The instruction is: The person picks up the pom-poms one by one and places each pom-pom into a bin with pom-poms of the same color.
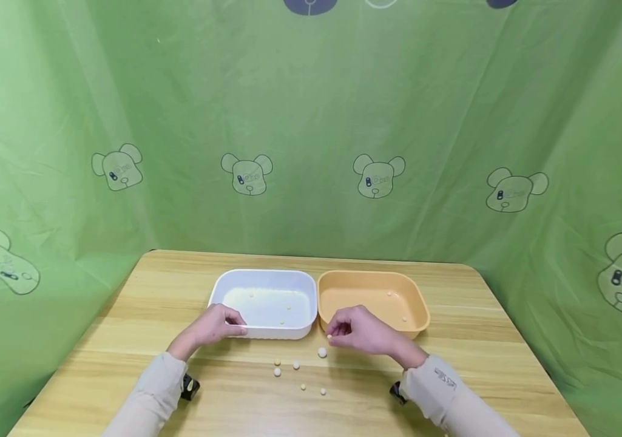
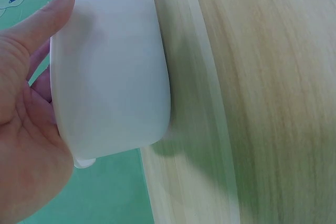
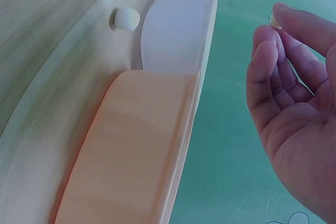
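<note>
My left hand (image 1: 213, 326) grips the near wall of the white plastic tub (image 1: 218, 288); in the left wrist view its thumb (image 2: 58, 9) lies against the outside, the other fingers partly hidden behind the rim. Three small yellowish balls lie inside that tub. Between thumb and fingertip, my right hand (image 1: 365, 331) pinches a small pale-yellow ball (image 3: 275, 23). It is held just in front of the orange tub (image 1: 417, 297), which stands against the white one and has two small pale balls in it. A larger white ball (image 1: 322, 352) lies on the table just below the right hand.
Several small white and yellow balls, among them a yellow ball (image 1: 303, 386) and a white ball (image 1: 277, 372), are scattered over the wooden table (image 1: 485, 352) in front of the tubs. Green curtain (image 1: 311, 212) hangs behind the table and on both sides.
</note>
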The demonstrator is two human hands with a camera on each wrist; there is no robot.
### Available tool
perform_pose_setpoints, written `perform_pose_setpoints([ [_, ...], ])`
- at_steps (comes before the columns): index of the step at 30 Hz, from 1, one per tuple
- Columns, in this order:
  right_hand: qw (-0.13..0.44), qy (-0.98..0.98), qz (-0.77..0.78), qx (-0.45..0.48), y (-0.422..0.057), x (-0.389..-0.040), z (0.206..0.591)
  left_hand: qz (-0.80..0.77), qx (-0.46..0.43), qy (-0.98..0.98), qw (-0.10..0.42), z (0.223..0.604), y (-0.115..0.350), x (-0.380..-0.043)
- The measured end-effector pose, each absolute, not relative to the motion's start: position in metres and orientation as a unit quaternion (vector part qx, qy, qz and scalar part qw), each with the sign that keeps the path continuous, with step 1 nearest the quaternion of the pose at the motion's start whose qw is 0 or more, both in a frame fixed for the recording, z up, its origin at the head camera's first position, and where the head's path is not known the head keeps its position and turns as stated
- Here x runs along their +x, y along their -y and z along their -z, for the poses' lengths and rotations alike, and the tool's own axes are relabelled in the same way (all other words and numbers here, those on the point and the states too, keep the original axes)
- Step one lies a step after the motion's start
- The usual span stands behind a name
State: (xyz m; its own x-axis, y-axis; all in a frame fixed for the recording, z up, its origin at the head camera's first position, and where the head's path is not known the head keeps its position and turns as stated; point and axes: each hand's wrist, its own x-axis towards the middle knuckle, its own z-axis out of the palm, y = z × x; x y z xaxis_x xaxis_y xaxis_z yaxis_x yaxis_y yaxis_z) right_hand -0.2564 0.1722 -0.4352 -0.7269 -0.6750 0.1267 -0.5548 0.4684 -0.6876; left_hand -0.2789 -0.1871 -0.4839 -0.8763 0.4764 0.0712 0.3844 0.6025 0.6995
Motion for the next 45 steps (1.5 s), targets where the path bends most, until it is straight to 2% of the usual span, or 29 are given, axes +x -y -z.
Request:
perform_pose_setpoints([
  [25,0.084,-0.856,0.370,-0.350,-0.167,-0.259,0.434,-0.376,0.243,-0.892,0.060,0.487,0.187,-0.279],
  [45,0.081,-0.866,0.363,-0.334,-0.155,-0.280,0.429,-0.373,0.239,-0.894,0.062,0.486,0.188,-0.280],
])
